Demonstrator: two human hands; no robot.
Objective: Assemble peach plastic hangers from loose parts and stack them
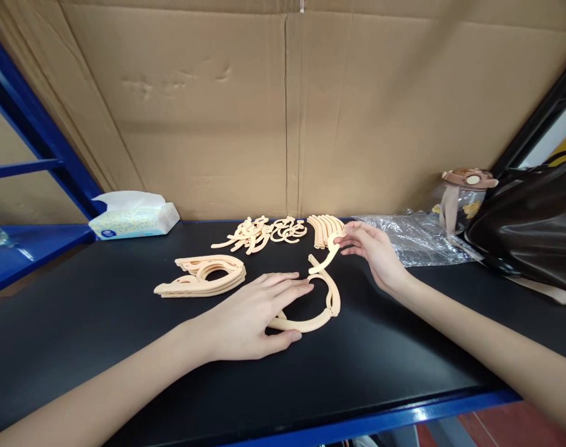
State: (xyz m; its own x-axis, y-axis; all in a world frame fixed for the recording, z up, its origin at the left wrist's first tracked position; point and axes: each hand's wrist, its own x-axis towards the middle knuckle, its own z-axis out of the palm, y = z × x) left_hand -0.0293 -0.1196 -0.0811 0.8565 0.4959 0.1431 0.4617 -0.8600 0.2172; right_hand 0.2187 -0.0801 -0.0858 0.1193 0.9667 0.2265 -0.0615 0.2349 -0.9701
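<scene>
My left hand [264, 313] lies flat with its fingers spread over a curved, cream-coloured plastic assembly [335, 298] on the black table, covering its left part. My right hand [366, 248] pinches a small curved cream piece [328, 262] by its upper end, just above the top of that assembly. Left of my left hand is a stack of folded cream plastic pieces [208, 285]. Farther back lie a loose pile of small curved pieces [250, 234], several hook-like rings [288, 231] and a row of curved arms [324, 230].
A tissue pack [133, 217] stands at the back left. Clear plastic wrap [413, 239], a bottle with a brown lid [466, 192] and a dark bag [529, 217] are on the right. Cardboard [199, 112] rises behind the black table [357, 379].
</scene>
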